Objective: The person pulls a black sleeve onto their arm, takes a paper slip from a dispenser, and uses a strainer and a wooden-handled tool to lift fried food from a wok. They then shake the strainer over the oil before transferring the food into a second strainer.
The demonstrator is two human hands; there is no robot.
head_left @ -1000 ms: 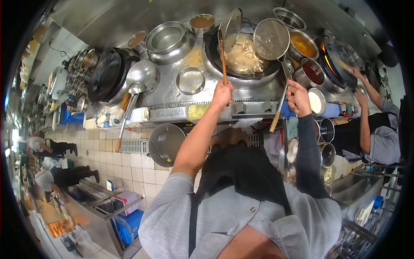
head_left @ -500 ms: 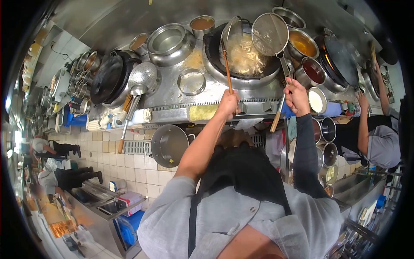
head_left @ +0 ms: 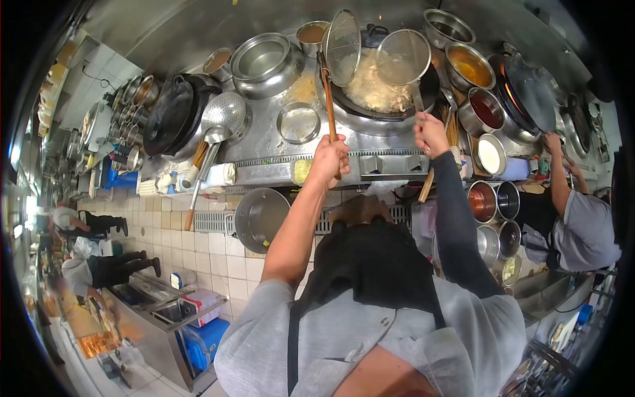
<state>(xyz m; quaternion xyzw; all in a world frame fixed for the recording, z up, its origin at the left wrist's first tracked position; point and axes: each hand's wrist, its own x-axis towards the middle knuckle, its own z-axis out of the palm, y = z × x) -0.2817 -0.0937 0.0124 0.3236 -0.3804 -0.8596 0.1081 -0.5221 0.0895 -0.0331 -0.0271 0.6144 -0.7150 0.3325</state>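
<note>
My left hand [head_left: 329,161] is closed around the wooden handle of a mesh strainer [head_left: 342,47], whose head stands tilted on edge at the left side of the wok. My right hand [head_left: 432,135] grips the handle of another mesh strainer [head_left: 403,57], held over the wok's right half. Beneath them the black wok [head_left: 428,92] holds pale, foaming liquid with bits of food [head_left: 377,92], partly hidden by the right strainer. Both strainers' meshes look mostly see-through, with little in them that I can make out.
A perforated ladle [head_left: 223,114] and a metal ring [head_left: 297,124] lie left of the wok. Sauce pots [head_left: 481,109] and an orange-liquid bowl [head_left: 470,65] stand on the right. A big pot [head_left: 261,221] is below the counter. A co-worker [head_left: 582,225] stands at the far right.
Both strainers have shifted left, and the left one has risen. My right hand has moved left and up, bringing its strainer over the wok. The pale food strips show less clearly under the foam.
</note>
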